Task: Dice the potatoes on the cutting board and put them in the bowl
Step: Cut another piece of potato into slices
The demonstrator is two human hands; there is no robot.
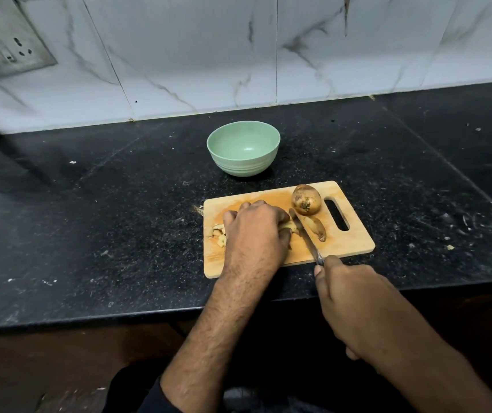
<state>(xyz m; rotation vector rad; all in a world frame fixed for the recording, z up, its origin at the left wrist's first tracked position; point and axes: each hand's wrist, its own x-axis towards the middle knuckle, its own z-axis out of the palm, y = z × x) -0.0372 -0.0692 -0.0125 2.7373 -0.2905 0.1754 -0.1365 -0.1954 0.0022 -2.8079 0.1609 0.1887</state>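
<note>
Nearest the camera, the person's two bare forearms are reaching forward over the front edge of the black speckled stone tabletop [96,222]. The right hand [355,296] is curling its grip round the handle of a slim metal knife [306,235], whose blade is angling up and left across the rectangular pale wooden cutting board [355,242]. The left hand [256,231] is arching palm down on the board, its grip pressing together on a pale cut potato piece [288,225] just beside the blade. Small diced potato bits [219,234] are lying at the board's left edge. A long brown potato slice [316,228] is lying right of the blade, and a whole brown-skinned potato [306,200] is sitting beyond it, near the board's handle slot. Farther back, apart from the board, a round pale green bowl [243,149] is standing upright before the white marbled tile wall [268,49].
</note>
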